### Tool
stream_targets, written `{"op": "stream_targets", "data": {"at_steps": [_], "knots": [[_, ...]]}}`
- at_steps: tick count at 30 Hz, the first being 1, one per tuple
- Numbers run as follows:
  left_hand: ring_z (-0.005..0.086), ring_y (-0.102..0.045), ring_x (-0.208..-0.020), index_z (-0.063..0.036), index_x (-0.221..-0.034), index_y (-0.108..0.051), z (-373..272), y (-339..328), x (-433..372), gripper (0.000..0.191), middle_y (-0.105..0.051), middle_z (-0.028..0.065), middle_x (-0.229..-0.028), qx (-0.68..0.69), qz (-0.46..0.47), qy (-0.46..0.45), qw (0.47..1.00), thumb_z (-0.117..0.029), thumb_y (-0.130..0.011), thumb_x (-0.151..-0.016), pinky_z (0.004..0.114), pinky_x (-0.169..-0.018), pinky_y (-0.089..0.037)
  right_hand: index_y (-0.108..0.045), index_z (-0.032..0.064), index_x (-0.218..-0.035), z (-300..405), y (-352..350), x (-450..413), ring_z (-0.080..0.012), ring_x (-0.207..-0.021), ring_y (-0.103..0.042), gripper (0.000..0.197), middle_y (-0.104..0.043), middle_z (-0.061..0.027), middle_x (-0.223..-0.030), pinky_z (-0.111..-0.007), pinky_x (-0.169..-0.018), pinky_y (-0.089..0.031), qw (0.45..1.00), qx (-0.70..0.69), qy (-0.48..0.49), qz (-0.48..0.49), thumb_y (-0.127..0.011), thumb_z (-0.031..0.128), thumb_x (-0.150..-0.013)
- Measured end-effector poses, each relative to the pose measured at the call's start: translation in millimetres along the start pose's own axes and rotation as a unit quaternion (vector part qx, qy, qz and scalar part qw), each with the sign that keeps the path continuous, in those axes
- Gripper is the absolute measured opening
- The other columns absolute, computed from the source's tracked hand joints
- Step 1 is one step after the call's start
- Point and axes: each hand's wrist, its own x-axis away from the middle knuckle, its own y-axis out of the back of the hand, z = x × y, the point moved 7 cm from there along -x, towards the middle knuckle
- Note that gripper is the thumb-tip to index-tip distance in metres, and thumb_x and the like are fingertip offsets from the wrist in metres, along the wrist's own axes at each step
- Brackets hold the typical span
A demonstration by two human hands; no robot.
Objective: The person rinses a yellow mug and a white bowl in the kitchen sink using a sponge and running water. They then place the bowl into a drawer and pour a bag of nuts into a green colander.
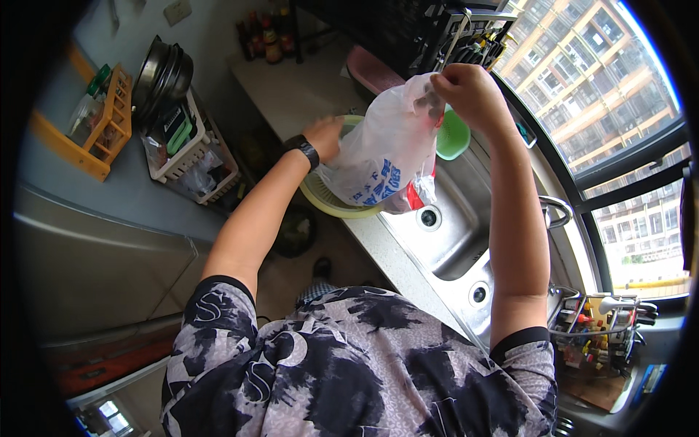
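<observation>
A translucent white plastic bag [390, 131] with blue writing hangs over a pale yellow strainer basket [333, 202] at the counter's edge. My right hand [471, 95] pinches the bag's upper end and holds it raised. On the bag's other side, my left hand [323, 137], with a black band on the wrist, is at the basket's rim beside the plastic. It is blurred, and its fingertips are partly hidden, so I cannot tell whether they grip the bag. A red-and-white plastic wrapper [423, 191] shows below the bag, over the sink's edge. What lies inside the bag is unclear.
A double steel sink [456, 218] with a faucet [557, 212] lies right of the basket. Behind the bag are a green colander [454, 136] and a pink basket [374, 71]. Sauce bottles [271, 43] stand farther back. A crate [180, 158] is at left, a utensil rack [595, 328] at right.
</observation>
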Motion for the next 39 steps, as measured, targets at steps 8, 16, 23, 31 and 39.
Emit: {"op": "stream_targets", "data": {"at_steps": [8,16,23,31,39], "knots": [[0.0282,-0.060,-0.096,-0.0007,-0.124,-0.044,-120,116,40,0.047,-0.060,0.0168,-0.107,0.291,-0.213,-0.236,0.902,-0.013,-0.059,-0.082,0.035,-0.080,-0.049,-0.066,0.0027,-0.077,17,-34,-4,-0.0347,-0.064,-0.060,0.026,-0.060,-0.0184,-0.067,-0.040,-0.061,-0.048,0.995,-0.012,0.085,0.050,-0.056,0.026,-0.075],[0.0102,-0.053,-0.094,-0.0036,-0.123,-0.045,-91,83,21,0.041,-0.056,0.0051,-0.104,0.479,-0.107,-0.199,0.848,-0.007,-0.059,-0.084,0.025,-0.085,-0.043,-0.065,0.0083,-0.095,-94,-79,82,-0.0276,-0.074,-0.063,0.036,-0.065,-0.0132,-0.079,-0.037,-0.070,-0.050,0.989,0.026,-0.058,0.133,-0.063,0.038,-0.075],[0.0039,-0.052,-0.076,-0.0016,-0.099,-0.054,-85,87,19,0.014,-0.055,-0.0013,-0.087,0.382,-0.047,-0.201,0.901,-0.007,-0.058,-0.087,0.019,-0.070,-0.044,-0.051,0.0038,-0.122,-180,-179,170,-0.0290,-0.090,-0.063,0.059,-0.066,-0.0153,-0.094,-0.037,-0.081,-0.048,0.948,-0.074,-0.179,0.251,-0.066,0.031,-0.072],[0.0049,-0.053,-0.077,0.0010,-0.095,-0.057,-71,84,14,0.012,-0.056,-0.0015,-0.082,0.418,-0.029,-0.120,0.900,-0.003,-0.057,-0.085,0.019,-0.069,-0.044,-0.047,-0.0022,-0.124,-205,-251,193,-0.0217,-0.087,-0.063,0.048,-0.064,-0.0155,-0.098,-0.031,-0.078,-0.051,0.804,-0.499,-0.263,0.189,-0.058,0.016,-0.081],[0.0113,-0.055,-0.073,-0.0004,-0.084,-0.061,-56,88,21,0.006,-0.055,0.0021,-0.078,0.209,-0.015,-0.161,0.965,-0.002,-0.057,-0.079,0.023,-0.066,-0.045,-0.065,-0.0034,-0.093,-210,-219,186,-0.0110,-0.062,-0.056,0.025,-0.063,-0.0051,-0.072,-0.024,-0.060,-0.047,0.832,-0.474,-0.287,0.019,-0.062,0.019,-0.083]]}}
